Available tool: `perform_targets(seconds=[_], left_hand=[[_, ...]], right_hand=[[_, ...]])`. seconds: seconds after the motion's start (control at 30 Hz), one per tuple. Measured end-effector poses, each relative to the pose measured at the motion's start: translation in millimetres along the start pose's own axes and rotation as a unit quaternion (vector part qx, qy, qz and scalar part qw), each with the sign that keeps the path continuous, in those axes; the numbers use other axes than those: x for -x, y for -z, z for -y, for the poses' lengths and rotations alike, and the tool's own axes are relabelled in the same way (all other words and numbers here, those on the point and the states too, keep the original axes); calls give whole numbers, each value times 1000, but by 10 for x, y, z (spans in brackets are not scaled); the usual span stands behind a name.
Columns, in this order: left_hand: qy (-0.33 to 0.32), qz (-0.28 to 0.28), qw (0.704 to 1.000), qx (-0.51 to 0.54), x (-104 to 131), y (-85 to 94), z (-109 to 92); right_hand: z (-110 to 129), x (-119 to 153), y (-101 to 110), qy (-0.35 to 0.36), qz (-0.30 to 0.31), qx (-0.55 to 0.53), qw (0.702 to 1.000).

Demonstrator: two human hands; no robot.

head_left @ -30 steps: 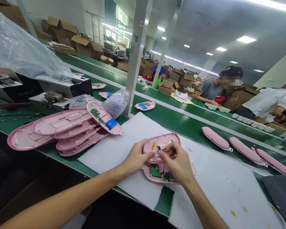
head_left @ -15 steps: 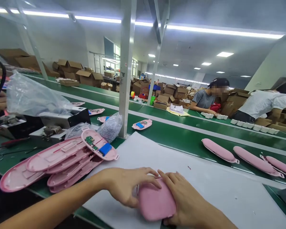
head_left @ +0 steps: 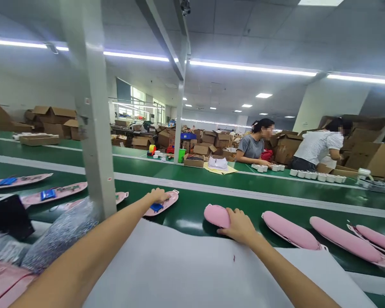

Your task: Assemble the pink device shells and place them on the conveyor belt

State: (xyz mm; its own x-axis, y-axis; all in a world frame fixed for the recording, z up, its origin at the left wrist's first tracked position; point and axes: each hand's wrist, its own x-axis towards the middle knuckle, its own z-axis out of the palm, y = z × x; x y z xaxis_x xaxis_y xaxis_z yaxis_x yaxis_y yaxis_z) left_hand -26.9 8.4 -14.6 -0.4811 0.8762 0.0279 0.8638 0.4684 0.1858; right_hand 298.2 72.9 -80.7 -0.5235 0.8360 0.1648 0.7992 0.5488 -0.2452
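Note:
My right hand (head_left: 240, 224) is closed round the right end of a closed pink case (head_left: 217, 215) at the near edge of the green belt. Out to the left, my left hand (head_left: 158, 195) reaches onto an open pink shell (head_left: 170, 202) holding a blue battery (head_left: 156, 207); its fingers rest at the shell's far side, partly hidden, so their grip is unclear. More open shells with blue parts, such as one shell (head_left: 64, 192), lie farther left. Several closed cases, one of them a long pink case (head_left: 290, 229), lie to the right.
White sheet (head_left: 186, 269) covers the near worktop. A metal post (head_left: 99, 128) rises left of my left arm, beside a bubble-wrap bag (head_left: 60, 231). Across the belt, one person (head_left: 252, 145) handles white cups (head_left: 259, 168); another person (head_left: 317, 145) bends near boxes.
The view has swung right. My right hand has carried the closed case from the white sheet forward to the belt. My left hand has left that case and reached out to an open shell.

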Motion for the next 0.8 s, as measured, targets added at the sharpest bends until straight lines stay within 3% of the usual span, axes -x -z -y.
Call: perform_targets(seconds=[0.1, 0.23, 0.37, 0.43, 0.5, 0.6, 0.67, 0.73, 0.8], left_hand=[[-4, 20, 1000, 10, -215, -112, 83], [-33, -41, 997, 60, -162, 46, 33], [-89, -151, 974, 143, 379, 455, -114], [-113, -192, 956, 190, 795, 617, -178], [-119, -206, 944, 229, 1260, 665, -241], [-85, -118, 911, 385, 1976, 452, -369], [-55, -21, 862, 504, 2416, 163, -459], [-42, 25, 838, 543, 2781, -146, -503], [-58, 7, 866, 497, 3022, -396, -470]], right_hand=[[-79, -148, -269, -2, -24, 9, 1000], [-167, 188, -386, 10, -49, 27, 998], [-204, 526, -273, 27, -23, 21, 999], [-152, 546, -194, 27, -14, 17, 999], [-34, 487, -104, 25, -20, 16, 999], [187, 482, 79, 23, -28, 1, 999], [238, 710, 215, 22, -47, -14, 999], [152, 1193, 321, 22, -69, -23, 997], [-16, 1881, 377, 33, -77, -24, 996]])
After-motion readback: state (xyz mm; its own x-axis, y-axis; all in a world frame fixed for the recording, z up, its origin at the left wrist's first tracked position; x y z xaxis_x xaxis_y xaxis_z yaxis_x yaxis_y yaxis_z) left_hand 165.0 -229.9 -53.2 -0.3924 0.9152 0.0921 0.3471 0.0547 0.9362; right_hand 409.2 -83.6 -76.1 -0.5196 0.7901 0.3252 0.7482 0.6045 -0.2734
